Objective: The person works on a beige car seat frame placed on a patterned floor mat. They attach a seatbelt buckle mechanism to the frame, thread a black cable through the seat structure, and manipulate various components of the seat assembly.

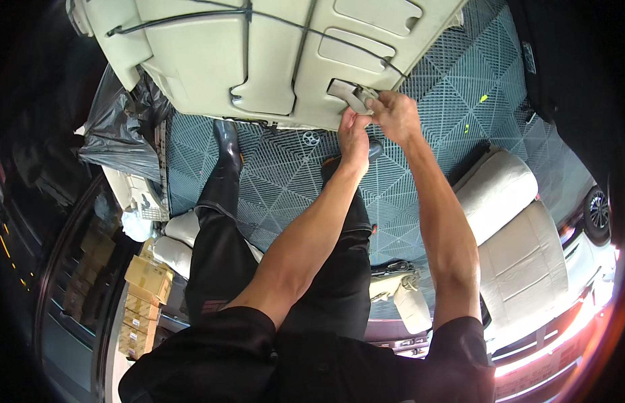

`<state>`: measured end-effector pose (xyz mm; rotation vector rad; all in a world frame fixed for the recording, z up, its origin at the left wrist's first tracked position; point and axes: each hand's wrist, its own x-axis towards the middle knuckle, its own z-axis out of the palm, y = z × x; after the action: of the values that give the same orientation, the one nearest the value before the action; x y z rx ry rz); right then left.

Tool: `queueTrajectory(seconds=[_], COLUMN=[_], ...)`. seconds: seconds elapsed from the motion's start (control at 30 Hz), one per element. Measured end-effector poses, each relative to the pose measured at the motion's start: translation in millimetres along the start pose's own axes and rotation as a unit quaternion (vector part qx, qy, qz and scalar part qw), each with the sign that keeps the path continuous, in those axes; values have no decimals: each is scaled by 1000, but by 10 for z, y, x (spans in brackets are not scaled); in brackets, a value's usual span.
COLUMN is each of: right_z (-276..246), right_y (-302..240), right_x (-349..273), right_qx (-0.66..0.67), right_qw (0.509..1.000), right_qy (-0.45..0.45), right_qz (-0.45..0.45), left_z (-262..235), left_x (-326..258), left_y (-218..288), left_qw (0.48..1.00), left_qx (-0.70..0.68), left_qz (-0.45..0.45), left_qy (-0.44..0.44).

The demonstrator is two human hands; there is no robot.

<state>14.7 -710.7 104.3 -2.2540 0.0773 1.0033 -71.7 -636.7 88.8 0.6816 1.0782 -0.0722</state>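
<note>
A large cream moulded panel (191, 74), with recesses and black cords across it, fills the top of the head view. At its lower right a dark-edged recess holds a small beige flap-like piece (356, 101), whose exact kind I cannot make out. My left hand (355, 141) is closed at the lower end of this piece, its thumb and fingers pressed together. My right hand (398, 117) grips the right side of the same piece with bent fingers, just beside the left. The fingers partly cover the piece.
Grey-blue grid floor tiles (285, 181) lie around my boots. Padded off-white seat cushions (521, 242) stand at the right. A black plastic bag (128, 134) is at the left, above cardboard boxes (144, 295). Part of a car with a wheel (597, 213) shows at the far right.
</note>
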Motion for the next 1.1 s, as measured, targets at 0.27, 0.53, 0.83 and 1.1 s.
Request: queueTrajectory(seconds=[0.27,0.53,0.83,1.1], right_z=[-151,-164,-88,78], right_y=[-161,94,138,190], right_x=[63,17,46,15], right_qx=[-146,-17,-118,51], right_qw=[986,1000,992,997], right_qy=[-75,-11,39,38], right_qz=[-13,-8,24,49], left_z=[29,105,-118,-95], left_x=[-37,9,17,-12], left_y=[-49,-169,-77,12], left_qw=[986,969,993,995], left_qx=[-31,-136,25,-11], left_qz=[-149,-133,-112,-91], left_qy=[73,160,-26,32])
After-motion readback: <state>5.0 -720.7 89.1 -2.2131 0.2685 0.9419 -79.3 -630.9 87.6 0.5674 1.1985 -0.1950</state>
